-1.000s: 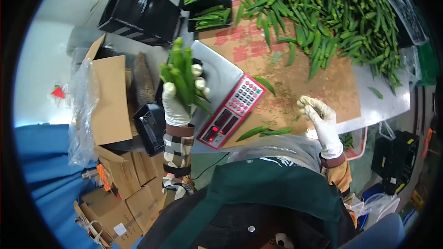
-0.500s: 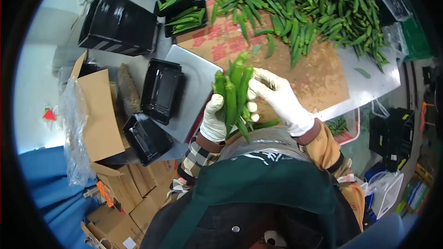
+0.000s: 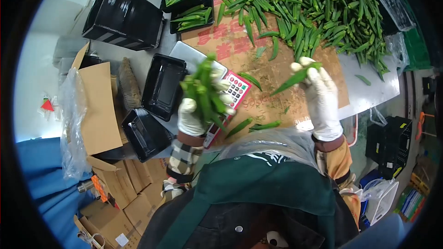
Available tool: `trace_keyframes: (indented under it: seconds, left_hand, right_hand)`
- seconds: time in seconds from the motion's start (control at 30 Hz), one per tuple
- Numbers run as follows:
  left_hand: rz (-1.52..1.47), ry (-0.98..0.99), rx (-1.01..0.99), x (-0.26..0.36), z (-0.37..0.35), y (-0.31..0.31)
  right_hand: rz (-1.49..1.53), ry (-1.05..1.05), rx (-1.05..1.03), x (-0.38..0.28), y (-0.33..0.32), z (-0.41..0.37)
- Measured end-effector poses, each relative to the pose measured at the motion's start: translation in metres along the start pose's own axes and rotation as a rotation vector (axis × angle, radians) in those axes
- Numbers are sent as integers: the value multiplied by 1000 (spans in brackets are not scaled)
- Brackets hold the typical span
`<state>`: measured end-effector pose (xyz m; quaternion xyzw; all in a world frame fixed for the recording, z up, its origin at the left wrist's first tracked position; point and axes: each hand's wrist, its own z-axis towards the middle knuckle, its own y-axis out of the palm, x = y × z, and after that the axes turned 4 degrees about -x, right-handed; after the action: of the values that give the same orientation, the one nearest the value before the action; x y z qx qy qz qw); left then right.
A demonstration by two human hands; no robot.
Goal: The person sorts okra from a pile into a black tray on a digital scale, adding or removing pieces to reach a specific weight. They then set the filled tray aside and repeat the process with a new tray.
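Observation:
A bunch of okra pods [image 3: 201, 90], somewhat blurred, is gripped in my white-gloved left hand [image 3: 192, 119] over the scale's edge. My right hand [image 3: 321, 103], gloved too, pinches a single okra pod [image 3: 295, 80] above the cardboard sheet [image 3: 272, 94]. Under and beside my left hand shows the red-and-white keypad [image 3: 237, 91] of a scale with a metal plate [image 3: 187, 52]. A few loose okra pods [image 3: 266, 126] lie on the cardboard near my body. Farther back spreads a big okra heap [image 3: 323, 11].
Left of the scale stand an empty black tray [image 3: 162, 85] and a second black tray [image 3: 144, 134]. Two black trays holding okra [image 3: 193, 18] sit at the back. A black box [image 3: 123, 16] and an open cardboard box [image 3: 99, 108] stand at left.
My hands have moved apart. My left hand carried the okra bunch left, uncovering the keypad. My right hand went right, away from the bunch, and now holds one pod.

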<state>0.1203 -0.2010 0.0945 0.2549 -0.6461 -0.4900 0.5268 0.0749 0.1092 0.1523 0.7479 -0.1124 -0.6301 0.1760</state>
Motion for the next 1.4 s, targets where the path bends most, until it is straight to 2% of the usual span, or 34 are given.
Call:
trace_keyframes:
  seconds: [0.1, 0.2, 0.27, 0.33, 0.4, 0.43, 0.47, 0.5, 0.53, 0.57, 0.6, 0.67, 0.7, 0.73, 0.8, 0.9, 1.0, 1.03, 1.07, 1.13, 1.23, 1.33, 1.4]
  left_hand:
    - [329, 192, 154, 59, -17, 17]
    - [698, 252, 355, 112, -35, 20]
    - [949, 133, 560, 136, -40, 7]
    - [1311, 116, 736, 132, -36, -15]
    - [1696, 246, 748, 114, -31, -29]
    - [1717, 325, 783, 97, -22, -10]
    - [1795, 406, 717, 83, -16, 3]
    - [1651, 379, 736, 60, -8, 29]
    - [1844, 380, 601, 44, -6, 41]
    - [1741, 268, 493, 23, -10, 40]
    - [1805, 133, 299, 5, -18, 38]
    - [1904, -58, 98, -41, -37, 13]
    - [1996, -151, 78, -61, -51, 1]
    - [2016, -404, 86, -73, -58, -5]
    - [2015, -696, 156, -96, -71, -24]
    - [2146, -686, 145, -110, -70, -35]
    - [2075, -518, 105, -106, -70, -31]
    - [2096, -557, 98, -105, -67, -27]
    - [2139, -509, 92, -104, -59, -25]
    - [2261, -244, 102, -94, -32, -10]
    - [2361, 50, 93, -81, 16, 0]
    - [2454, 184, -34, -69, 69, -7]
    - [2594, 53, -114, -74, 94, -19]
  right_hand:
    - [32, 22, 113, 9, -37, -7]
    - [184, 123, 233, 31, -75, -18]
    - [217, 155, 277, 44, -90, -25]
    - [231, 175, 315, 51, -94, -30]
    - [227, 186, 341, 56, -94, -34]
    - [215, 181, 337, 58, -95, -34]
    - [202, 178, 332, 60, -96, -36]
    - [186, 177, 324, 61, -97, -36]
    - [181, 168, 319, 62, -98, -37]
    - [173, 160, 311, 63, -98, -36]
    - [167, 152, 301, 63, -97, -35]
    - [141, 168, 313, 59, -88, -33]
    - [134, 170, 306, 61, -88, -33]
    - [126, 173, 302, 62, -88, -32]
    - [118, 178, 272, 64, -90, -34]
    - [115, 187, 244, 66, -91, -35]
    - [115, 176, 248, 61, -85, -35]
    - [105, 171, 242, 61, -86, -36]
    - [96, 171, 237, 61, -89, -38]
    - [79, 173, 231, 64, -95, -39]
    - [131, 185, 236, 69, -97, -39]
    - [107, 188, 257, 61, -86, -41]
    - [99, 166, 279, 61, -84, -41]
